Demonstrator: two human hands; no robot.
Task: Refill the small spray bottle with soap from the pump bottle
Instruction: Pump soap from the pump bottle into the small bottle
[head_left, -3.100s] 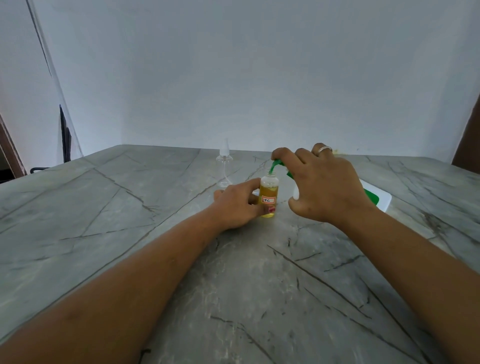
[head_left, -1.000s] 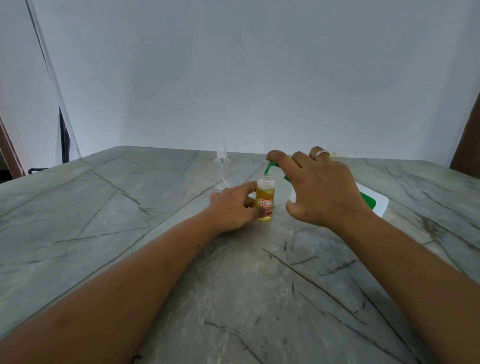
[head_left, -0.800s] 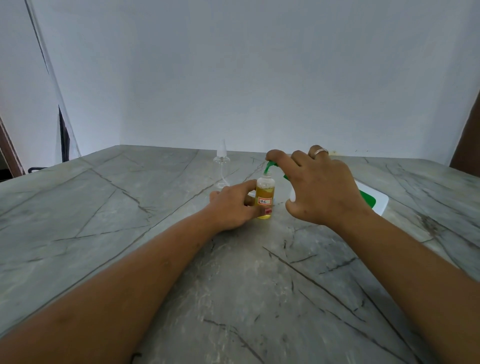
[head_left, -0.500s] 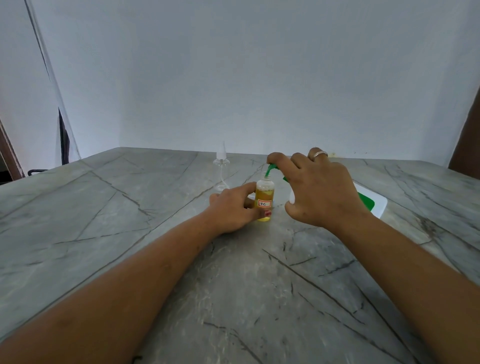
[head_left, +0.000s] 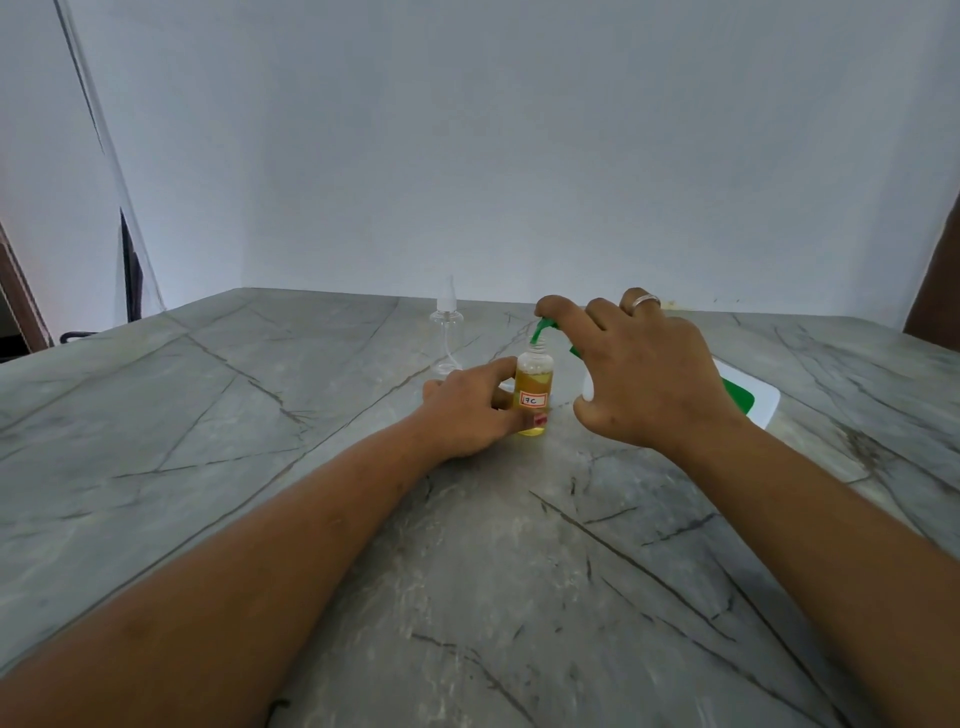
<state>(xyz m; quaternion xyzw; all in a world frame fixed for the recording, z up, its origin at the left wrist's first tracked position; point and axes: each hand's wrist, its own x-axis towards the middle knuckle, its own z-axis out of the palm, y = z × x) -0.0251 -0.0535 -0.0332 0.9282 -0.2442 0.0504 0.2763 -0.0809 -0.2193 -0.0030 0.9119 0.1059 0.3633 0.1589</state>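
Grips upright small spray bottle (head_left: 534, 387) in left hand (head_left: 467, 413), neck up. Curls right hand (head_left: 644, 374) round tilted pump bottle (head_left: 750, 402), green spout (head_left: 544, 328) pointing down into neck.

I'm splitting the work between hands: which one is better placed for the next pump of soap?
Right. The right hand sits on the green pump head, spout above the mouth of the small bottle; the left hand grips it upright.

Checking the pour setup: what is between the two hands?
In the head view, the small spray bottle stands between left hand and right hand, its open neck under the green nozzle of the pump bottle.
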